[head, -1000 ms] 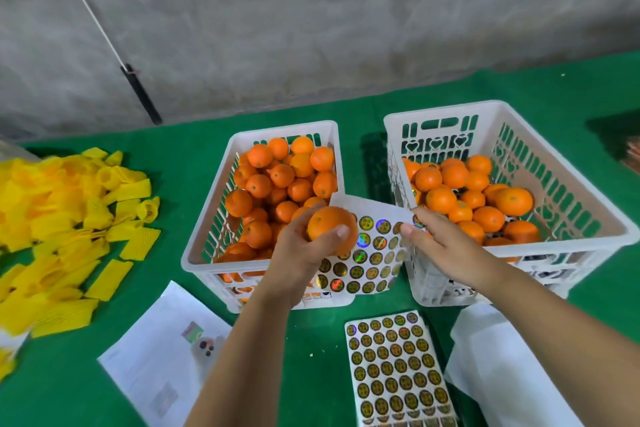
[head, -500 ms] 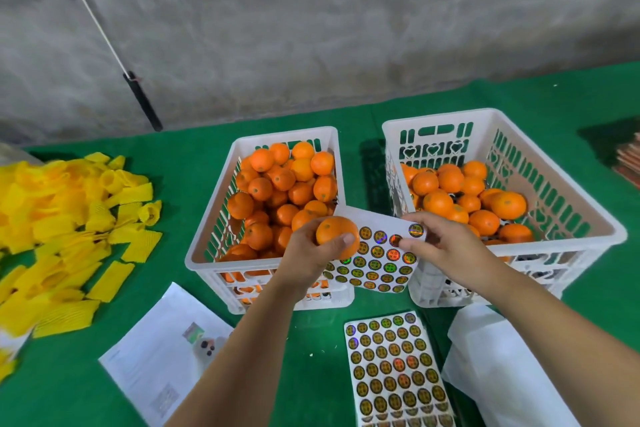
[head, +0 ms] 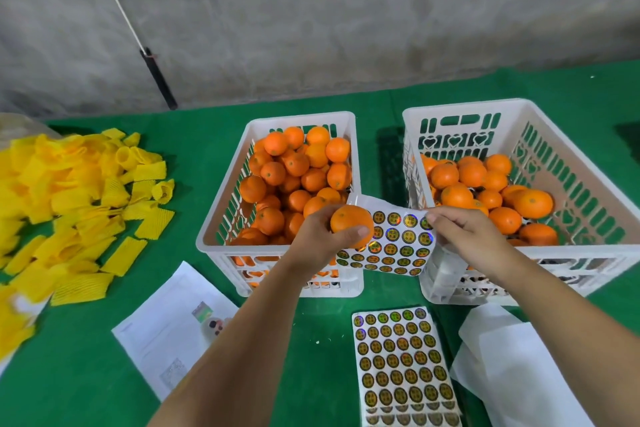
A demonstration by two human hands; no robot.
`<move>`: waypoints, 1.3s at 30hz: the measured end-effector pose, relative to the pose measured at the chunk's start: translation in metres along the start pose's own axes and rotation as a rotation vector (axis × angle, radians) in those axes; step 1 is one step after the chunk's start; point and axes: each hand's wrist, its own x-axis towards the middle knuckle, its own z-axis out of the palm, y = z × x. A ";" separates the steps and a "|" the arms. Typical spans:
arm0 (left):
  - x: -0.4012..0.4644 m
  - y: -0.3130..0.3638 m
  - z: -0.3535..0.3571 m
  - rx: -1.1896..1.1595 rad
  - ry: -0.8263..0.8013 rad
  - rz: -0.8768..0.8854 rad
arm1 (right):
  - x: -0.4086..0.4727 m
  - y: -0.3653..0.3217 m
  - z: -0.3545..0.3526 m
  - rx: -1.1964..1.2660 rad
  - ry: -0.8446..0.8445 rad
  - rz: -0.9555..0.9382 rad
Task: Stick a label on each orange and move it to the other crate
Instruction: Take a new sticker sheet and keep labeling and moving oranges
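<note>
My left hand (head: 320,239) grips an orange (head: 349,224) above the near rim of the left white crate (head: 221,218), which is heaped with oranges. A label sheet (head: 394,246) of round shiny stickers hangs between the two crates, partly behind the orange. My right hand (head: 465,236) pinches the sheet's upper right edge. The right white crate (head: 588,250) holds several oranges on its floor.
A second sticker sheet (head: 403,367) lies flat on the green table in front of the crates. White backing paper (head: 519,367) lies at the right, a printed paper (head: 173,326) at the left. Yellow foam sleeves (head: 69,201) are piled far left. A concrete wall stands behind.
The held orange and label sheet have stayed between the crates. My right hand's fingers have moved to the sheet's upper right edge. The camera view has shifted slightly.
</note>
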 end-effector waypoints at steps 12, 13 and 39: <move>0.000 -0.006 0.000 0.003 -0.036 -0.015 | 0.013 -0.022 0.014 0.218 0.376 0.224; 0.001 -0.006 0.000 0.007 -0.035 -0.013 | 0.012 -0.022 0.014 0.234 0.442 0.195; 0.002 -0.003 -0.008 -0.220 -0.008 0.026 | -0.014 -0.026 0.116 -0.596 -0.078 -0.332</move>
